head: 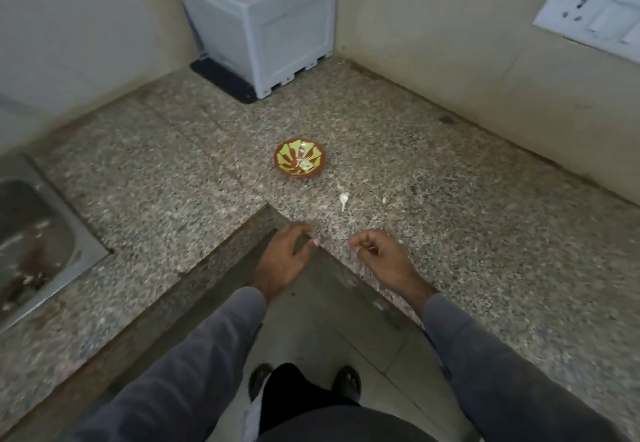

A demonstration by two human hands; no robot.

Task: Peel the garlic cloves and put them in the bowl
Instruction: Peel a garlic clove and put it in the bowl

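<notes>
Both hands empty as far as I can tell: left hand [285,256] fingers loosely spread, right hand [379,254] loosely curled. Clove [343,198] lies just beyond right fingertips, bowl [300,157] further out. Pinch clove at its tail, split skin with thumbnail.

Both arms reach forward in grey sleeves [194,355]. The left hand [284,261] hangs with fingers loosely spread, holding nothing. The right hand [381,259] is curled, fingertips [356,246] drawn together as if pinching; what they hold is unclear.
</notes>
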